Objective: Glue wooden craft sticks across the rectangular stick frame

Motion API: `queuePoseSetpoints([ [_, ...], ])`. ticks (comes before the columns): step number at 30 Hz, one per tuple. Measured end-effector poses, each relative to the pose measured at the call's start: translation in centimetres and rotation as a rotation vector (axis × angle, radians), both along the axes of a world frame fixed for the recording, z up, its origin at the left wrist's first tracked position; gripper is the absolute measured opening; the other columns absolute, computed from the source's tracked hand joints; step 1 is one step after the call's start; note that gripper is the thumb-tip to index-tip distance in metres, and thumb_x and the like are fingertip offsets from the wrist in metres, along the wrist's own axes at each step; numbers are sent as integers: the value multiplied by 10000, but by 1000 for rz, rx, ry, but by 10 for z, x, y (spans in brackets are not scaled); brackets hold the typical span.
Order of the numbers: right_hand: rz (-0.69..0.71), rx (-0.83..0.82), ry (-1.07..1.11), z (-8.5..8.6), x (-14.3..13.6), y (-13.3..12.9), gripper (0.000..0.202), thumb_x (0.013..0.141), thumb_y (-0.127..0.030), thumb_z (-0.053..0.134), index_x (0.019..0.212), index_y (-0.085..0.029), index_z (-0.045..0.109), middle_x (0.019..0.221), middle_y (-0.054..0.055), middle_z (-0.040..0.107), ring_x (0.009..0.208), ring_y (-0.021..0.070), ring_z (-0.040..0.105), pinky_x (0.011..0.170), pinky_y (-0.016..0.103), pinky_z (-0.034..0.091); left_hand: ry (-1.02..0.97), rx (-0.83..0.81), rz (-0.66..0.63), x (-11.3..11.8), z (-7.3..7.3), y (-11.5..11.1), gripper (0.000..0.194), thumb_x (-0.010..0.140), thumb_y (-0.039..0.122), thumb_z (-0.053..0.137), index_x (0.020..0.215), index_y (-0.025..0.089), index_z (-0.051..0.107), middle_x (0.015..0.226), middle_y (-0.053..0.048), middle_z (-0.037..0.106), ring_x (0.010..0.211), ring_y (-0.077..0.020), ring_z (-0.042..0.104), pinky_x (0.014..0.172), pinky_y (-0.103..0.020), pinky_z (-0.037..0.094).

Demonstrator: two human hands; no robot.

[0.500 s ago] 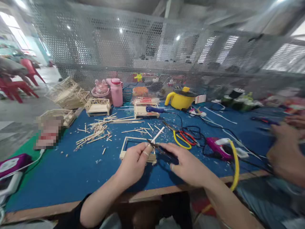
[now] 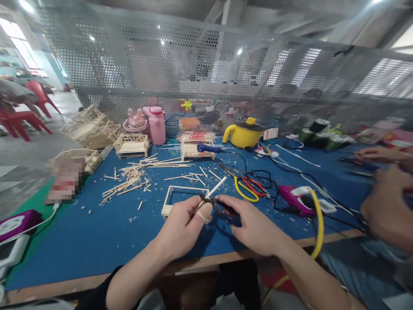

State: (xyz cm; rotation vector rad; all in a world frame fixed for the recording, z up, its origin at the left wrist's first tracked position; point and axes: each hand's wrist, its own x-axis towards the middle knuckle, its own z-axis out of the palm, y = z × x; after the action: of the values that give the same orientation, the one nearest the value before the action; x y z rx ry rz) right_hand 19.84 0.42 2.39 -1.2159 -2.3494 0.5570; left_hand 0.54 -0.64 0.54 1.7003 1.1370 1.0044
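Over the blue table (image 2: 106,241), I angle both wrists inward: left hand (image 2: 180,224) pinching a pale stick (image 2: 218,186), right hand (image 2: 251,219) gripping dark pliers (image 2: 221,206) against it, near a wooden frame (image 2: 166,210). Versus half a second ago, stick and left thumb (image 2: 203,213) sit lower.

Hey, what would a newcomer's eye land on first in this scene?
Probably the bright yellow pot at the back of the blue table. Front and centre, the left hand holds a pale stick, the right hand a dark pliers-like tool. Loose sticks lie heaped left of centre.
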Motion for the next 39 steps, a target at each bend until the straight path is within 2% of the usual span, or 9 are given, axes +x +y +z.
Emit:
queuePoseSetpoints([
  [4,-69,149,-2,-14,-5,-2,593,616,-34,476,1192,-150,558,1149,130,652,1066,267,612,919,419,498,52,-19,134,3,0,-1,428,927,484,377,644,185,492,562,51,423,569,-109,353,537,-234,278],
  [12,-335,517,-187,-31,-12,-4,623,609,-79,486,1228,-64,560,922,172,625,899,344,586,779,520,491,113,-48,156,9,3,10,417,935,444,352,662,183,527,549,52,432,547,-111,376,519,-234,284],
  [19,-153,-253,89,-7,18,7,600,655,-108,434,1244,-153,539,798,31,644,668,174,605,613,283,512,270,120,-23,-17,8,-10,382,943,417,391,670,199,546,584,35,509,560,-118,447,564,-238,354],
  [21,-299,-240,-40,-7,27,17,538,721,-154,447,1251,-164,539,862,43,668,731,178,632,656,280,516,305,217,-61,-31,3,-23,286,958,367,371,1018,208,601,807,-13,649,721,-146,588,664,-240,447],
  [23,-456,-151,-224,-16,27,29,461,768,-259,517,1212,-148,579,984,103,679,889,239,646,781,342,511,359,285,29,-42,-5,-34,370,959,281,358,1310,214,454,1057,-73,649,939,-170,616,815,-275,484],
  [28,-570,-40,-375,-46,10,57,660,743,-531,612,1193,-49,601,1177,286,599,1129,449,542,896,571,435,494,388,105,-54,-26,-37,501,911,101,295,1382,215,421,1016,-89,593,836,-136,616,755,-253,524],
  [31,-531,25,-367,-43,10,59,782,702,-584,655,1304,-101,529,1309,235,552,1221,413,495,969,546,416,494,420,115,-58,-34,-36,486,933,124,337,1400,243,405,973,-62,625,833,-126,630,732,-221,522],
  [35,-496,187,-262,-29,8,31,430,906,-439,470,1244,-193,570,1234,116,628,1193,264,548,1036,435,400,435,445,194,-60,-42,-36,516,947,214,449,1443,260,315,876,-9,681,758,-114,651,698,-195,521],
  [39,-232,247,-160,-36,-11,-2,614,784,-467,664,1333,-247,500,1062,78,693,958,259,664,814,398,554,449,499,217,-60,-48,-33,482,946,255,472,1415,273,361,914,-13,708,824,-138,668,741,-229,531],
])
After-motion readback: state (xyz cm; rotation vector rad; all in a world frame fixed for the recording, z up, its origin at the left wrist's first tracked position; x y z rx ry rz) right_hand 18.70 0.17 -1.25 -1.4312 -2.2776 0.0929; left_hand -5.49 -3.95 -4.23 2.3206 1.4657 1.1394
